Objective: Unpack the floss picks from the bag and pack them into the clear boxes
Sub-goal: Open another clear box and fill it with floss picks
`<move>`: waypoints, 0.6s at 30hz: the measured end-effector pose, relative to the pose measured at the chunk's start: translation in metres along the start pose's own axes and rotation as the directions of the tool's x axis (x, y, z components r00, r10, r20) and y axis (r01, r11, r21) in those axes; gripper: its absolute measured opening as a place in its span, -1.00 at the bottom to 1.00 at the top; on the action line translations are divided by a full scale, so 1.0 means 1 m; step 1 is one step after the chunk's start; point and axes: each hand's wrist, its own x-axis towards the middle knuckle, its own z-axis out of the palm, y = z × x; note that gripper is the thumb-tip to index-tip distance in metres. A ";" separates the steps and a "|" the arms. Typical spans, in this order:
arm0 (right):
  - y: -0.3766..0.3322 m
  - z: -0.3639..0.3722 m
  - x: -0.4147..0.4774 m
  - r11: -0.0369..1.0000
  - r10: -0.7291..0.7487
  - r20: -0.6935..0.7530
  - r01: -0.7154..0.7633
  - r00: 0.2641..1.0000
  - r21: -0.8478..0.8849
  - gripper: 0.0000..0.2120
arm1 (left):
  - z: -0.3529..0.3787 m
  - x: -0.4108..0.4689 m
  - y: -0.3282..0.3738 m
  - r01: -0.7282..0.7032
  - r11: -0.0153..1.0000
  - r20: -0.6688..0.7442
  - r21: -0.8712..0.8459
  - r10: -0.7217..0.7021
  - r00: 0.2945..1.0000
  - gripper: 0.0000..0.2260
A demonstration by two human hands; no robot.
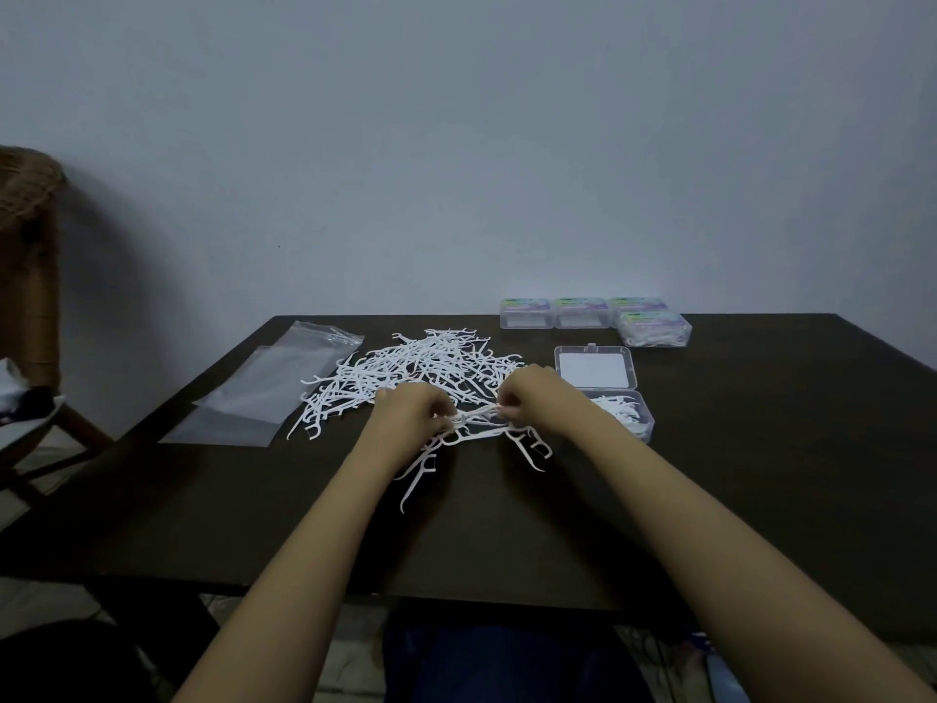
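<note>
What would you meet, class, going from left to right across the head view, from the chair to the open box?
wicker chair → plastic bag → floss picks → open clear box

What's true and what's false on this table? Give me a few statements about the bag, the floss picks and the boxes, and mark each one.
1. The bag lies flat, left of the loose pile. True.
2. The left hand and right hand pinch floss picks between them. True.
3. The open box by the right hand is empty. False: it holds some picks.
4. The closed boxes stand left of the pile. False: they stand to its far right.
</note>
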 end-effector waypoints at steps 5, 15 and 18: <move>0.010 -0.015 -0.011 0.970 0.028 -0.044 -0.016 0.999 0.244 -0.77 | -0.008 0.000 0.004 -0.044 0.973 -0.105 -0.225 0.021 0.994 -0.97; 0.048 -0.050 -0.052 0.834 0.174 -0.158 -0.060 0.972 0.549 -0.85 | -0.011 0.014 0.049 -0.063 0.872 -0.130 -0.486 -0.001 0.991 -0.92; 0.064 -0.051 -0.065 0.778 0.256 -0.164 -0.102 0.953 0.620 -0.80 | -0.004 0.019 0.068 -0.062 0.854 -0.129 -0.516 -0.006 0.992 -0.93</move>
